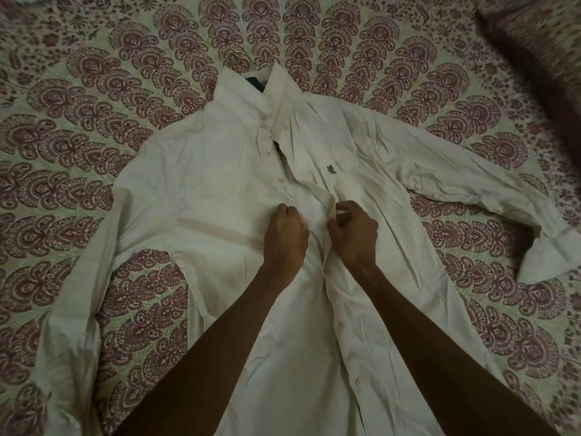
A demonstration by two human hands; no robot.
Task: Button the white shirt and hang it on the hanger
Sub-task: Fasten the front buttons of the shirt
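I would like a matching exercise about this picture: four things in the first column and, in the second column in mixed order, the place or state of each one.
Column one:
1. left hand
2. right hand
3. emblem
4. bedspread

Column two:
A. maroon pattern, lies under the white shirt
B. pinches the shirt's front edge on the emblem's side
C. small and dark, stitched on the chest
D. grips the shirt's front on the side away from the emblem

Pairs: 1-D, 2-B, 3-C, 4-A.
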